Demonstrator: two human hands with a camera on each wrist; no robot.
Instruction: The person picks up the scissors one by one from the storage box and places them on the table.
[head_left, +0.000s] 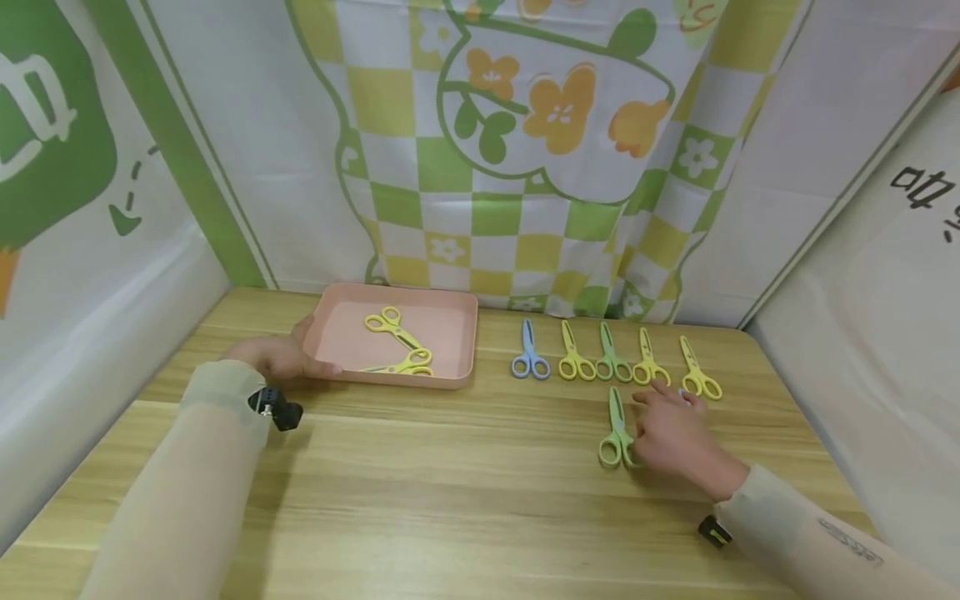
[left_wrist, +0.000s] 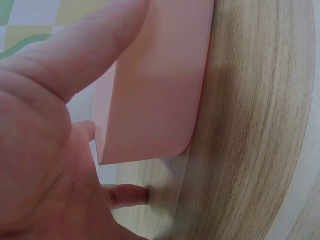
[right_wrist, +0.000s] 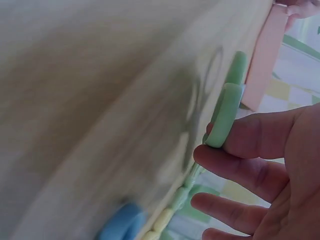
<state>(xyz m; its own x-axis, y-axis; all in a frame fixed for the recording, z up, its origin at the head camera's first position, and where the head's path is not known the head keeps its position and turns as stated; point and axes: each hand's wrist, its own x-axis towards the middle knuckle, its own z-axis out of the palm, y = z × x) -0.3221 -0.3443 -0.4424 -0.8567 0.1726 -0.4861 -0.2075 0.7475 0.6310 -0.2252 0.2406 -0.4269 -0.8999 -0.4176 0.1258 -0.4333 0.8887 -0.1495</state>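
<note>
My left hand [head_left: 281,357] spreads round the near left corner of a pink tray [head_left: 462,385]. Its thumb lies along the front wall and its other fingers reach past the left side, one fingertip at the wall. Yellow scissors [head_left: 407,337] lie inside the tray, with more yellow scissors [head_left: 416,358] partly hidden by the front rim. Thumb and forefinger of my right hand [head_left: 675,433] pinch a handle loop of green scissors [right_wrist: 229,110], whose blades point toward the back. Blue scissors [right_wrist: 122,222] lie close by, mostly hidden under this hand in the head view.
To the right of the tray stands a back row of scissors: blue [head_left: 530,354], yellow [head_left: 573,354], green [head_left: 611,354], then yellow [head_left: 648,358] and yellow again [head_left: 699,375]. A patterned curtain [head_left: 540,233] hangs behind the wooden table [head_left: 450,492].
</note>
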